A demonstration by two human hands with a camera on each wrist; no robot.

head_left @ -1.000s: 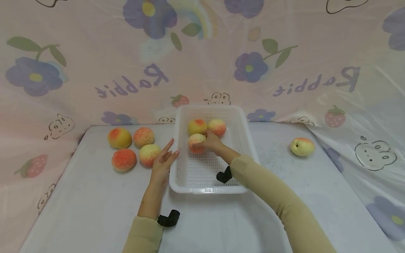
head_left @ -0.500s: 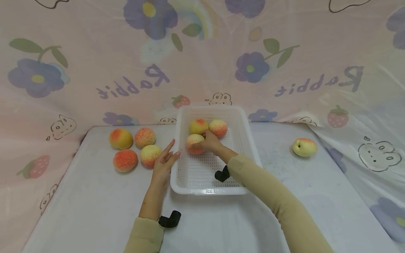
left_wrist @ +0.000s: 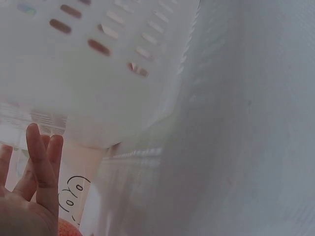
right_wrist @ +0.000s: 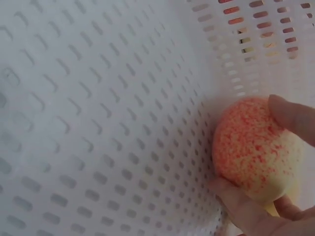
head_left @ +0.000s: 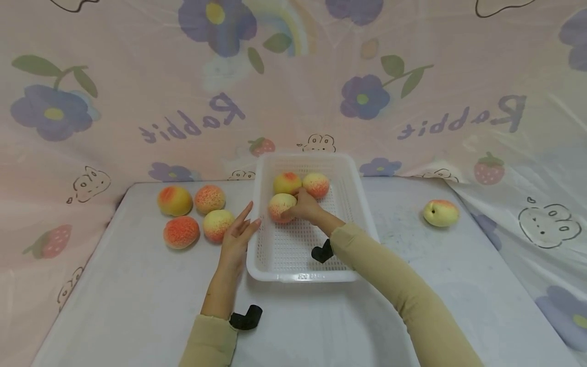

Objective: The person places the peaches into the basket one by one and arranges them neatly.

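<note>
Inside the white perforated plastic basket, my right hand grips a pale yellow peach with red speckles. Thumb and fingers lie on either side of this peach in the right wrist view, low by the basket's side wall. Two more peaches are just behind it in the basket: a yellow one with a red patch and a speckled one. My left hand is at the basket's left rim, fingers extended, fingertips right at the edge. In the left wrist view those fingers stand up beside the basket's outer wall.
Several peaches stand grouped left of the basket, among them a red one and a yellow-red one close to my left hand. A lone pale yellow peach lies far right on the white table. Behind hangs a printed curtain.
My right hand has shifted the gripped peach slightly left, towards the basket's left wall. The left hand stays in place at the rim.
</note>
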